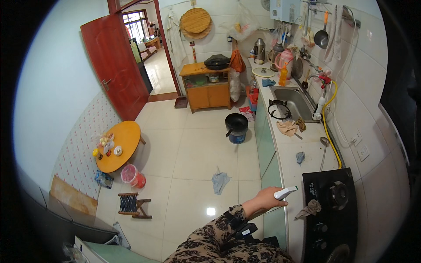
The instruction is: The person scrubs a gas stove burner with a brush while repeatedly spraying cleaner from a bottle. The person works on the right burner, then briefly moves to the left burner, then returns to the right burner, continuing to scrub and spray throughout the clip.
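Observation:
My left hand (264,199) reaches across from the patterned sleeve, over the front edge of the counter. It is shut on a white plastic object (285,193) with a green end; its exact kind is unclear. Just right of the hand lies a black glass gas hob (320,212) with two burners. A crumpled grey-brown cloth (309,210) rests over the hob's front edge, apart from the hand. Farther along the white countertop (289,151) are a small blue-grey cloth (300,157) and a metal ladle (324,151). My right hand is out of view.
A steel sink (289,102) has a pan support (279,109) by its front edge. On the floor are a blue cloth (219,182), a black frying pan (236,122) on a bucket, a folding stool (131,205) and a pink bucket (133,176). A round table (130,141) stands left.

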Action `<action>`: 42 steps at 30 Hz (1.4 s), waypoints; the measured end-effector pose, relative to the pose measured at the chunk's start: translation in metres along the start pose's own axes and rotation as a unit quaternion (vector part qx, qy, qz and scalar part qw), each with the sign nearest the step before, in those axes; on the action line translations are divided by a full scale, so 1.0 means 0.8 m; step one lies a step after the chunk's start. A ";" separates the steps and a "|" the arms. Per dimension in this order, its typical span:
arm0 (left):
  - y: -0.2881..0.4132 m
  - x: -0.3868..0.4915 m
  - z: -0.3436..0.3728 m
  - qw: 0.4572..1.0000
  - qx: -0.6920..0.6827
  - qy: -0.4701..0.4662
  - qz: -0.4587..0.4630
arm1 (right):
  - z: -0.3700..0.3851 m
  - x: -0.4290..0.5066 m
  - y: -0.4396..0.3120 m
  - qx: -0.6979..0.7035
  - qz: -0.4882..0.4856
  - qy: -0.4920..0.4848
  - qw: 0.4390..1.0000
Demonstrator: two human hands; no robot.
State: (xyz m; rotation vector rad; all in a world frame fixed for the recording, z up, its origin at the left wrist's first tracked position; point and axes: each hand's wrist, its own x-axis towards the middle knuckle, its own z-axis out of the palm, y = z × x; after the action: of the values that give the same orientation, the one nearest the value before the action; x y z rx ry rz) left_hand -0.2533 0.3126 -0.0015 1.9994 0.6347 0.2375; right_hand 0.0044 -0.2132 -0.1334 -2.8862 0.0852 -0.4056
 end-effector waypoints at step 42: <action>0.026 0.058 0.064 0.982 -0.149 -0.116 0.014 | 0.052 -0.049 -0.036 -0.011 0.023 0.082 0.996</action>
State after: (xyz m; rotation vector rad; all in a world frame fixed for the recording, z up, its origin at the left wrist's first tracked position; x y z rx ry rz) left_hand -0.1857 0.2905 -0.0137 1.7154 0.3963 0.1060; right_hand -0.0206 -0.1727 -0.1762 -2.8610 0.1838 -0.6351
